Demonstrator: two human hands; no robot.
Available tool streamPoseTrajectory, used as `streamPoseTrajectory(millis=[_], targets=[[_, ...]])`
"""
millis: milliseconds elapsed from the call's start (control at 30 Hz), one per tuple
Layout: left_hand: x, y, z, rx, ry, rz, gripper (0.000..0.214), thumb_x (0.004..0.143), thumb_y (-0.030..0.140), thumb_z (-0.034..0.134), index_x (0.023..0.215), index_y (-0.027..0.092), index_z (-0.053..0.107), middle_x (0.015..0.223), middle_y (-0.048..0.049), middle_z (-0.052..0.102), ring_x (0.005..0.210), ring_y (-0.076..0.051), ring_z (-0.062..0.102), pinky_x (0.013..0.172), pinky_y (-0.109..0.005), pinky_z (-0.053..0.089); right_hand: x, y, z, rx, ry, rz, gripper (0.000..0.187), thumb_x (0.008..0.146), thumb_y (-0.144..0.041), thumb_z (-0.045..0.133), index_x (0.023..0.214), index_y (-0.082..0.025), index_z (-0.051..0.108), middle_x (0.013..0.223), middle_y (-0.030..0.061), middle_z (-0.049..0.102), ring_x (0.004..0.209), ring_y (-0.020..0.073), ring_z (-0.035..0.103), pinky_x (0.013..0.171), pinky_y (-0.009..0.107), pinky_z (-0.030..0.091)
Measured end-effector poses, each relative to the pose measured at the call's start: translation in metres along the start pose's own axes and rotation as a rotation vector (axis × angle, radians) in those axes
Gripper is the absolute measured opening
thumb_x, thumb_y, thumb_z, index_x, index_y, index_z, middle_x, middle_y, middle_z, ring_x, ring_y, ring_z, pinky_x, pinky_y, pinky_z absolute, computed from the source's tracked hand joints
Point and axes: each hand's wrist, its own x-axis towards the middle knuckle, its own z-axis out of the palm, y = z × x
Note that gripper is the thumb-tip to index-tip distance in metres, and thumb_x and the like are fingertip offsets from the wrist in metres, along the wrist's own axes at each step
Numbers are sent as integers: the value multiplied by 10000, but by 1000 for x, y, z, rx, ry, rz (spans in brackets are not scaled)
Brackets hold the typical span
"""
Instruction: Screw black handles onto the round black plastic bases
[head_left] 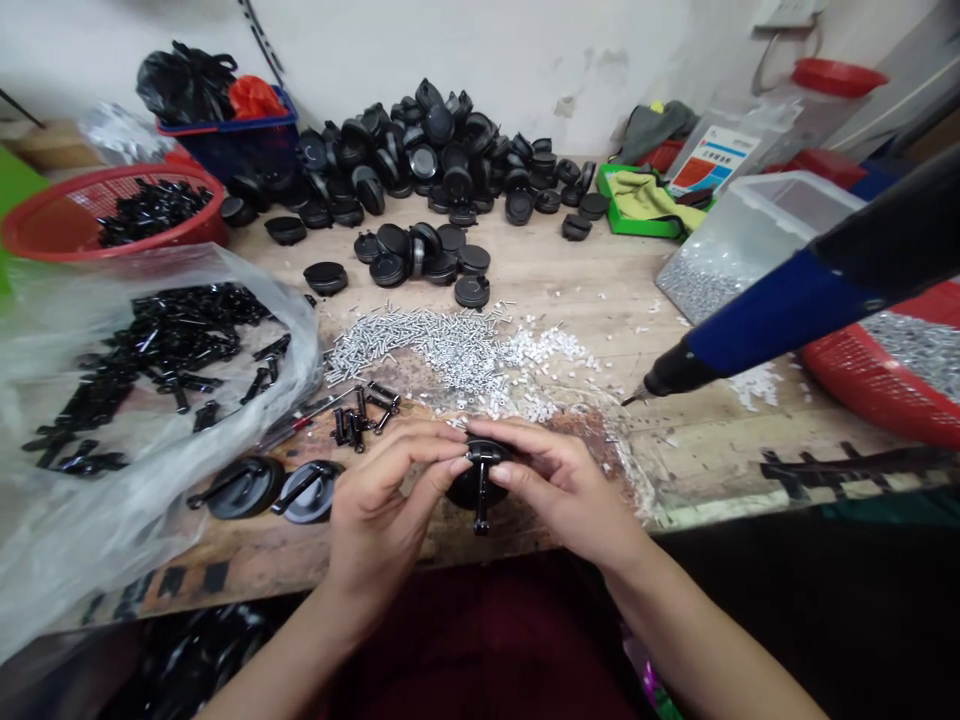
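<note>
At the front edge of the bench, a black round lid (463, 488) with a glossy black lever (482, 505) pointing toward me is held between both hands. My left hand (386, 490) is closed on its left side, thumb and fingertips meeting at the lever's hinge end. A tiny bright spot shows at that thumb tip; I cannot make out what it is. My right hand (566, 480) grips the other side, its thumb beside the lever. Left of my hands lie two lids with levers fitted (246, 488) (309, 492) and several loose black levers (360, 415).
Beyond my hands spread metal pins (420, 345) and small white pieces (544, 350). Black lids (442, 150) are heaped by the wall. A blue-black power screwdriver (765, 325) slants in from the right. A plastic bag of levers (292, 300) and red baskets (45, 215) (862, 385) flank the bench.
</note>
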Motion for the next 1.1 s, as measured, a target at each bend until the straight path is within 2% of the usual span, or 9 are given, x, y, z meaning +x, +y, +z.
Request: streamPoseTrajectory(millis=[133, 367, 567, 700, 867, 1100], targets=[[-3, 1, 2, -10, 25, -2, 178, 794, 71, 650, 885, 222, 671, 908, -24, 674, 927, -168, 634, 854, -336, 508, -1, -2, -2, -44, -16, -12, 372, 825, -152, 601, 1156, -316, 646, 1170, 24, 661, 1123, 189, 594, 1033, 435, 429], [-2, 6, -2, 28, -28, 28, 130, 789, 92, 661, 842, 210, 665, 879, -23, 681, 858, -157, 652, 788, -306, 527, 1, -6, -5, -127, -88, -49, 397, 842, -129, 567, 1177, -333, 629, 1180, 10, 658, 1092, 181, 608, 987, 415, 473], [-1, 8, -5, 202, -94, 202, 202, 774, 40, 662, 906, 192, 644, 867, -22, 690, 865, -142, 643, 786, -282, 524, 0, -3, -3, -187, -69, -50, 434, 818, -82, 553, 1164, -331, 639, 1160, 2, 677, 1074, 175, 618, 981, 413, 475], [-4, 8, -5, 283, -103, 240, 233, 785, 29, 647, 963, 179, 634, 916, -35, 699, 913, -144, 640, 856, -299, 510, 0, 3, -1, -53, -44, 24, 411, 795, -104, 587, 1129, -332, 661, 1150, -8, 690, 1071, 174, 632, 991, 405, 472], [-11, 9, 0, 357, 22, 235, 272, 787, 59, 657, 1025, 185, 619, 988, -54, 708, 995, -177, 643, 920, -330, 488, 0, 9, 5, 222, 14, 122, 341, 770, -179, 659, 1086, -304, 684, 1123, 3, 704, 1046, 182, 650, 963, 397, 501], [-21, 6, 0, 387, -69, 285, 408, 792, -14, 593, 1146, 188, 595, 1145, -88, 661, 1095, -205, 585, 989, -389, 448, -2, 13, 9, 307, 42, 162, 332, 754, -176, 676, 1059, -305, 696, 1087, 5, 717, 1044, 172, 647, 983, 395, 487]])
